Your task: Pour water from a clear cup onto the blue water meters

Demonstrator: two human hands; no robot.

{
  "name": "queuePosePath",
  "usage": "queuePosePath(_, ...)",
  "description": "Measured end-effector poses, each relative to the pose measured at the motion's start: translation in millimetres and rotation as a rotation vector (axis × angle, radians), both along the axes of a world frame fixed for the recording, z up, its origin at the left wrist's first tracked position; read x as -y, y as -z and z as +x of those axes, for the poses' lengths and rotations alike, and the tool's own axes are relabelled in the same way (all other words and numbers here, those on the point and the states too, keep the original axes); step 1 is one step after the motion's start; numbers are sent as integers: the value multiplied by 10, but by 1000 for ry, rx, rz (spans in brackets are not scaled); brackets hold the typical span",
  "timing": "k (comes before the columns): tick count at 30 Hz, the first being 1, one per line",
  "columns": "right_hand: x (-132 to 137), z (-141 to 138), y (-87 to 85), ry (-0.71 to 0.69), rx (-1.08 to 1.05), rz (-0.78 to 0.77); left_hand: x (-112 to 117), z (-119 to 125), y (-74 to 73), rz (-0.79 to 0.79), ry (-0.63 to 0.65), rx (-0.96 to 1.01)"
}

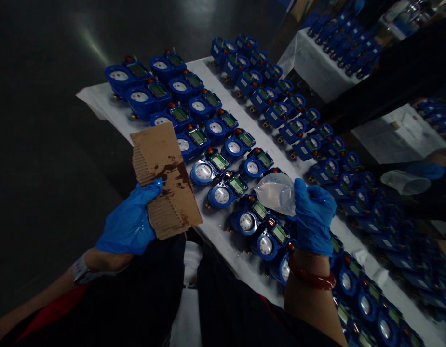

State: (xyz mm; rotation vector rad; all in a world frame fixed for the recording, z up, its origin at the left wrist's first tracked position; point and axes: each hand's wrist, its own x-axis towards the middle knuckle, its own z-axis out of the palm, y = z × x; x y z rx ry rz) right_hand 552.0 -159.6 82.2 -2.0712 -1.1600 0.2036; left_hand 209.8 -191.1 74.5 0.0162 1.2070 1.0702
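Observation:
My left hand [130,221], in a blue glove, grips a piece of brown cardboard [172,180] by its lower left side. Dark wet stains mark the cardboard, and part of its surface is torn down to the ribs. In my gloved right hand [314,214] is a clear plastic cup [276,193], tilted over the rows of meters with its mouth toward the left. Blue water meters with round white dials and green circuit boards stand beneath both hands; one meter [222,195] lies between the cardboard and the cup. The cup hides part of the meters behind it.
The meters stand in long rows on a table with a white cover [96,99]. Across it, another person's gloved hand [427,169] holds a second clear cup [405,183]. More tables with blue meters [344,43] stand at the upper right. Dark floor [45,144] lies to the left.

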Motion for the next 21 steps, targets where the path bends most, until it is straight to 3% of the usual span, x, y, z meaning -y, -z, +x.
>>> queuePosePath(3, -17, 13, -5, 2, 12, 5, -14, 54, -59, -54, -54, -147)
queuePosePath(15, -14, 51, 5, 0, -25, 10, -64, 129, -186, -88, -67, -138)
queuePosePath(21, -25, 95, 58, -15, -66, 24, -69, 141, -178, -70, -78, -122)
